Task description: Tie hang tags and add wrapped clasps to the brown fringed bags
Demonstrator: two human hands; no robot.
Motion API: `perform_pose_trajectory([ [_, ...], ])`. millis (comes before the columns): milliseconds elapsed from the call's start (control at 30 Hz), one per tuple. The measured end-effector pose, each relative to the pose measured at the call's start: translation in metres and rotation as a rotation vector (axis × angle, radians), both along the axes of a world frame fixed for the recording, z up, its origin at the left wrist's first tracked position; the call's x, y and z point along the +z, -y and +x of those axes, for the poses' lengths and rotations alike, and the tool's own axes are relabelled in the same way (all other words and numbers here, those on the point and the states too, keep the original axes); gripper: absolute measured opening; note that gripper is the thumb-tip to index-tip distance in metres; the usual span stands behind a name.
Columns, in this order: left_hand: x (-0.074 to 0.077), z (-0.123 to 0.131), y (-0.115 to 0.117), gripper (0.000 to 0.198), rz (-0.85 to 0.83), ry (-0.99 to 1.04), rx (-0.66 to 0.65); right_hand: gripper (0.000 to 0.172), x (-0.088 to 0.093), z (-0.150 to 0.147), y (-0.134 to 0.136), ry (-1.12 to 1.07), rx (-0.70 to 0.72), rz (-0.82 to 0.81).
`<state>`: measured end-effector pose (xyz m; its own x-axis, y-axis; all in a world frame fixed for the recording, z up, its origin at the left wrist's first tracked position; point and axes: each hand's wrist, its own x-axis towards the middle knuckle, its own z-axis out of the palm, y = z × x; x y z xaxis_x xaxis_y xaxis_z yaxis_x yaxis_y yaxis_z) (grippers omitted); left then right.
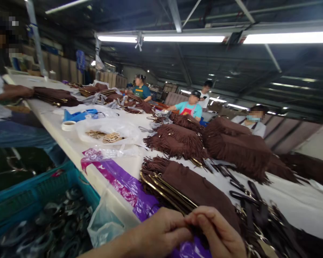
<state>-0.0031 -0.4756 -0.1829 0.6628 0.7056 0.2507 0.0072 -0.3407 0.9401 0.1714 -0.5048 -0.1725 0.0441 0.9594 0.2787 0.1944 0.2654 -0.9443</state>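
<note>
At the bottom of the head view, my left hand point(164, 229) and my right hand point(218, 229) meet with fingers pinched together. Whatever lies between the fingertips is dark and too hidden to name. Just beyond them is a stack of brown fringed bags point(201, 186) with gold metal frames point(164, 190) along the near edge. Purple plastic packaging point(118, 186) lies under and beside my hands. Dark brown straps point(255, 204) with metal clasps are heaped to the right of my right hand.
A teal crate point(34, 200) of dark loose pieces stands at the lower left, below the table edge. On the white table point(131, 154) lie a plastic bag of rubber bands point(110, 137), a tape roll point(69, 125) and more fringed piles point(177, 139). Several people work around it.
</note>
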Motion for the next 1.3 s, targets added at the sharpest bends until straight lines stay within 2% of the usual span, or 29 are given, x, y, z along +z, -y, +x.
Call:
perform_pose_trajectory([
  [100,0.013,-0.002,-0.032,0.018,0.386,-0.178,0.195,0.026,0.007,0.024,0.010,-0.298,-0.057,-0.107],
  [167,0.019,0.007,-0.057,0.015,0.614,-0.327,0.255,0.026,0.006,0.047,0.015,-0.265,-0.027,-0.153],
  [267,0.019,0.033,-0.083,0.013,0.851,-0.508,0.142,0.035,-0.005,0.079,0.023,-0.058,-0.013,-0.208],
  [367,0.011,0.059,-0.094,0.014,0.959,-0.659,0.035,0.040,-0.020,0.097,0.031,0.072,-0.024,-0.260],
  [433,0.006,0.070,-0.098,0.016,0.963,-0.739,0.038,0.036,-0.027,0.102,0.036,0.177,-0.040,-0.242],
  [500,0.006,0.076,-0.103,0.021,0.925,-0.776,0.069,0.027,-0.029,0.103,0.037,0.321,-0.052,-0.130],
  [567,0.013,0.078,-0.107,0.023,0.889,-0.780,0.098,0.019,-0.028,0.100,0.033,0.490,-0.048,0.039],
  [667,0.035,0.081,-0.115,0.023,0.903,-0.775,0.131,0.018,-0.028,0.094,0.016,0.731,-0.055,0.210],
  [767,0.057,0.084,-0.123,0.025,0.962,-0.769,0.149,0.022,-0.031,0.088,-0.005,0.851,-0.134,0.159],
  [900,0.069,0.084,-0.126,0.027,1.022,-0.744,0.165,0.024,-0.021,0.084,-0.021,0.682,-0.146,0.030],
  [1000,0.066,0.082,-0.111,0.024,1.060,-0.589,0.176,0.026,-0.004,0.085,-0.020,0.512,-0.097,0.008],
  [1100,0.053,0.088,-0.091,0.022,1.032,-0.503,-0.003,0.029,0.006,0.090,-0.017,0.446,-0.101,-0.076],
  [1200,0.032,0.107,-0.086,0.018,0.895,-0.585,-0.169,0.030,0.003,0.100,-0.016,0.472,-0.128,-0.134],
  [1300,0.012,0.137,-0.101,0.026,0.693,-0.519,-0.175,0.030,-0.006,0.114,-0.017,0.534,-0.248,-0.183],
])
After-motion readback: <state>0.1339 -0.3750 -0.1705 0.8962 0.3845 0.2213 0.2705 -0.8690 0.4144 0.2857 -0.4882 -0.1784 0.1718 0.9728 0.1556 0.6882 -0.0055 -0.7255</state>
